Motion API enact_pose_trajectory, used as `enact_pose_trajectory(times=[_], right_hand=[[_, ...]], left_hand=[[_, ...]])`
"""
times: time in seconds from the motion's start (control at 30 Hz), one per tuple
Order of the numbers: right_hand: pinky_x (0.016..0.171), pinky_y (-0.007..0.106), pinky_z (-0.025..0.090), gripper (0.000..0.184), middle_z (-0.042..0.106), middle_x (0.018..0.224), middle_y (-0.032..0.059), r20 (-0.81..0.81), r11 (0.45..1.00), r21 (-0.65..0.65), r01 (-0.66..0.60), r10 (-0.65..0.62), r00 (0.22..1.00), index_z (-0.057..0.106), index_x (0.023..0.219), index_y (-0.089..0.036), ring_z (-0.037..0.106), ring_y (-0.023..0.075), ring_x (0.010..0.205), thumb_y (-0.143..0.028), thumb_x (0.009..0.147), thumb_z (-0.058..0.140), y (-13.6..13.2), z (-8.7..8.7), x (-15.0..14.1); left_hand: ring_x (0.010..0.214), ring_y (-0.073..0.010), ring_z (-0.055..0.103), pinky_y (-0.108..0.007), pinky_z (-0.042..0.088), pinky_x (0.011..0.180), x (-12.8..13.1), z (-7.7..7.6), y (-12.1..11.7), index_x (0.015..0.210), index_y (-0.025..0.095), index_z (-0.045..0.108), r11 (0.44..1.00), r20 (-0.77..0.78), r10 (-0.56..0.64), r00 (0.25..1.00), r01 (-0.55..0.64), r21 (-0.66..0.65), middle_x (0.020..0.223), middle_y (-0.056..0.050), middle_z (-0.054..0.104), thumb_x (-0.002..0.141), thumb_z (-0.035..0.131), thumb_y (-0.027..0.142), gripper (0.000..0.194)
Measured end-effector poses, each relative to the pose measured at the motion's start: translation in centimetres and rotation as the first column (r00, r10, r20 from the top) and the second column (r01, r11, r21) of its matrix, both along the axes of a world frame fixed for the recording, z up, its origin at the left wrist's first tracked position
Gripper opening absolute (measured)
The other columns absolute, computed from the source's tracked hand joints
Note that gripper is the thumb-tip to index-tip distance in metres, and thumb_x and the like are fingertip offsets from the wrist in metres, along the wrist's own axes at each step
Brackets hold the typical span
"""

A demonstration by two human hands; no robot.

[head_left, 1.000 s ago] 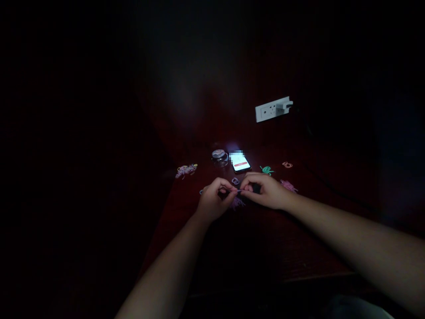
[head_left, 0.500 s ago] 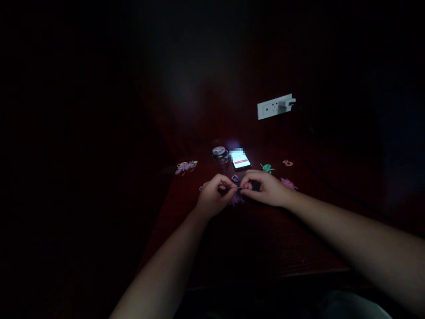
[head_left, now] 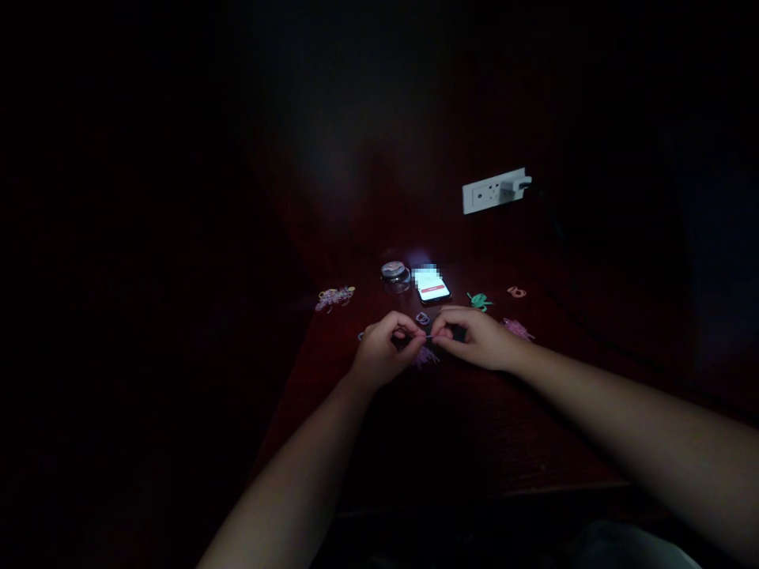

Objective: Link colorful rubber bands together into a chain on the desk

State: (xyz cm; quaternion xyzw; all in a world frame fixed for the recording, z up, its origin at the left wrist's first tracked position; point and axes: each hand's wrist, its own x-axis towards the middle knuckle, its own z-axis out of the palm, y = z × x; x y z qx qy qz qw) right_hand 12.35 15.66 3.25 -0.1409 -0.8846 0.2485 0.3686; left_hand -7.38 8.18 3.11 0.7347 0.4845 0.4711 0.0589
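A thin purple band (head_left: 429, 337) spans the small gap between my two hands. My left hand (head_left: 385, 348) pinches its left end between thumb and forefinger. On the other side, my right hand (head_left: 471, 336) grips the right end in a similar pinch. Just beyond the fingertips lies a small purple loop (head_left: 422, 318) on the dark red table. Below the hands is a pile of purple bands (head_left: 424, 358), partly covered by my left hand. Dim light hides the finer detail of the held band.
A lidded clear jar (head_left: 395, 276) stands beside a lit phone (head_left: 432, 286). Around them lie green bands (head_left: 479, 301), orange bands (head_left: 516, 292), pink bands (head_left: 518, 329) and a mixed heap of bands (head_left: 335, 298). A socket panel (head_left: 495, 191) with a plug and cable is behind.
Both hands keep their pinch, and slightly more of the purple band shows between them. The whole view has shifted a little; nothing on the table has visibly moved.
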Motion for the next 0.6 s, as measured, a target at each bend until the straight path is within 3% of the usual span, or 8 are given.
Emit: enact_pose_trajectory(times=[0.23, 0.6], right_hand=[[0.064, 0.028, 0.045, 0.006, 0.059, 0.076, 0.0023, 0.000, 0.999, -0.036, 0.031, -0.031, 1.000, 0.065, 0.082, -0.017, 0.055, 0.0138, 0.068, -0.020, 0.085, 0.061, 0.07, -0.12, -0.01], [0.063, 0.028, 0.044, 0.010, 0.058, 0.072, 0.0018, -0.014, 0.998, -0.032, 0.048, -0.048, 0.999, 0.063, 0.078, -0.017, 0.055, 0.0139, 0.067, -0.020, 0.086, 0.058, -0.28, 0.41, 0.04]], left_hand=[[0.072, -0.0122, 0.067, -0.024, 0.053, 0.070, 0.03, 0.10, -0.04, 0.083, 0.019, 0.061, 0.999, 0.001, 0.027, 1.000, -0.027, 0.025, 0.081, -0.001, 0.072, 0.080, 0.070, 0.023, 0.010], [0.079, -0.0141, 0.069, -0.025, 0.053, 0.073, -0.06, -0.10, 0.05, 0.084, 0.020, 0.061, 0.999, 0.010, 0.022, 1.000, -0.022, 0.034, 0.080, -0.001, 0.071, 0.080, 0.069, 0.023, 0.009]])
